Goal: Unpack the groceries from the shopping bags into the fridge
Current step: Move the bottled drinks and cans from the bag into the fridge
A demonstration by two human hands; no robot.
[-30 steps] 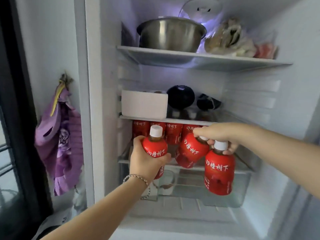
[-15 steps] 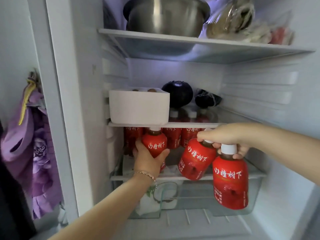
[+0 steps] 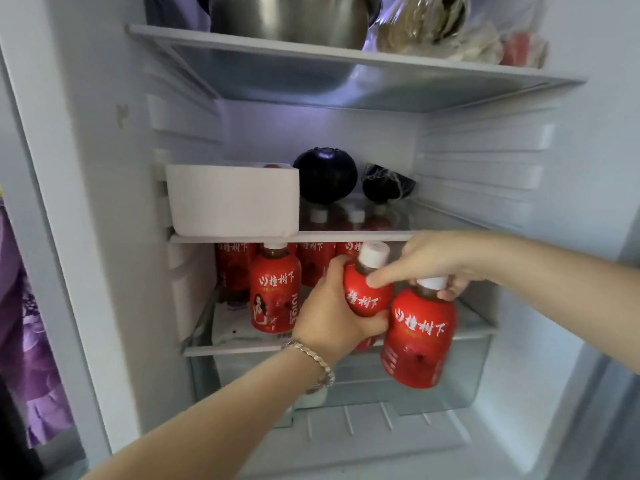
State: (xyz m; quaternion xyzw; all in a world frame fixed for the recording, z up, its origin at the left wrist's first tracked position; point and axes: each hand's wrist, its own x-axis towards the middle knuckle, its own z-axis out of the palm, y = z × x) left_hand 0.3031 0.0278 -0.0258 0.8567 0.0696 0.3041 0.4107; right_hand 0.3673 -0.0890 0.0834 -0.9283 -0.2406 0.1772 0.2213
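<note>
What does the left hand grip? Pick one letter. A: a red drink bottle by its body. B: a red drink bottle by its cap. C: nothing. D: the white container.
A: the left hand wraps round the body of a tilted red drink bottle, its white cap bare above the fingers.

Far L: purple floral cloth [image 3: 24, 341] hanging, dim bg.

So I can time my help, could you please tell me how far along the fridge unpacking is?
Done: red bottles already stand on the lower shelf. In hand: the left grip holds a tilted bottle; the right grip holds a hanging bottle by its neck. Left: shelving both; what else waits is out of view.
</note>
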